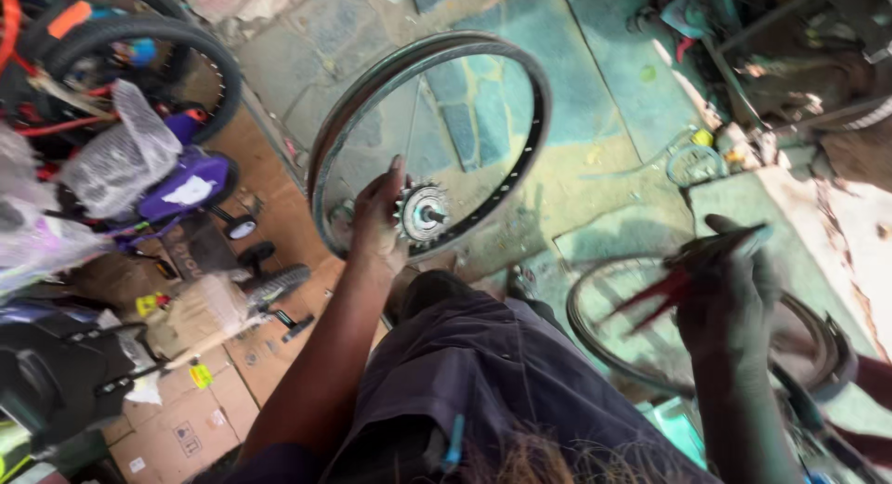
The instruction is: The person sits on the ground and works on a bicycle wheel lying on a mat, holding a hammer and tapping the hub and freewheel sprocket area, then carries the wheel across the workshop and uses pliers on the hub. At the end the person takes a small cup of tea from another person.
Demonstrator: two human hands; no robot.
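A spoked bicycle wheel with a bare metal rim [531, 131] stands in front of my knee, its toothed sprocket and hub [421, 212] near the middle. My left hand [377, 215] grips the wheel right beside the sprocket, fingers stretched up along the spokes. My right hand [729, 294], blurred by motion, is closed on red-handled pliers [662, 296] held out to the right, apart from the wheel. My dark trousers fill the lower middle.
A second rim [585, 331] lies on the floor under my right hand. At left are a small purple children's bicycle [190, 182], black tyres [139, 29], wrapped parts and flattened cardboard [186, 428]. Tools and clutter sit at the top right on the stone floor.
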